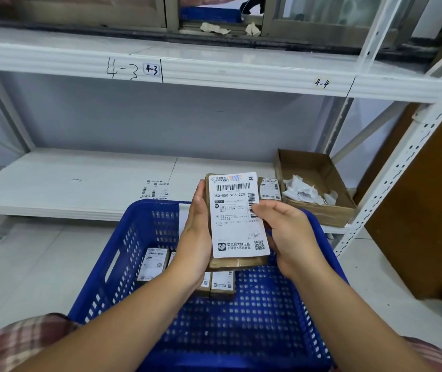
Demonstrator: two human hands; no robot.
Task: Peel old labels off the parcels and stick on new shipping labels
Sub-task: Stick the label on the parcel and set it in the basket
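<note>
The person is holding a small brown parcel in the middle of the frame, just above the blue plastic basket, tilting its face up toward the camera, probably so the label can be read and worked on. The left hand is cradling the parcel's left edge, thumb lying along the side and fingers wrapping behind, out of sight. The right hand is gripping the right edge, its thumb pressing on the shipping label near the side barcode and its fingers curling underneath. Whether it is smoothing the label down or starting a peel I cannot tell.

The label is white, printed with barcodes and a QR code, and covering almost the whole face. Its right side is overhanging the cardboard, and brown tape is showing below it. More labelled parcels are lying in the basket, and crumpled paper scraps are sitting in an open carton at right.
</note>
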